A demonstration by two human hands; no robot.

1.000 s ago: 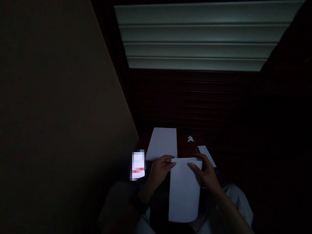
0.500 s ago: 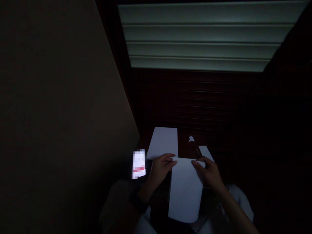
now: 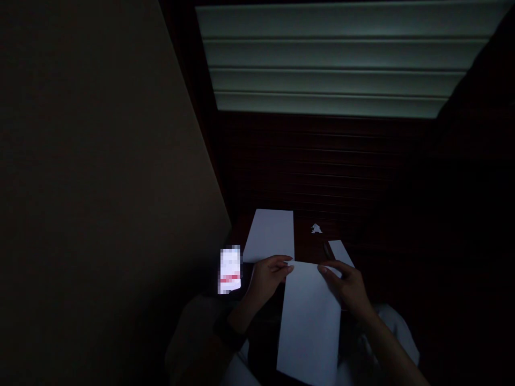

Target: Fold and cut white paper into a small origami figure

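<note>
white sheet (image 3: 309, 321) between both hands (image 3: 269, 273)

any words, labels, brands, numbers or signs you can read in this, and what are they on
No text can be read anywhere.
Lit screen: pixelated, with a red band; unreadable.
Held sheet: no writing visible on the side shown.
Flat white sheet: no writing visible.
Small white piece: too small to tell if it is marked.
Dark wristband: too dark to read.

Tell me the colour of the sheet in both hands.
The sheet looks plain white; head view shows it best.
</note>
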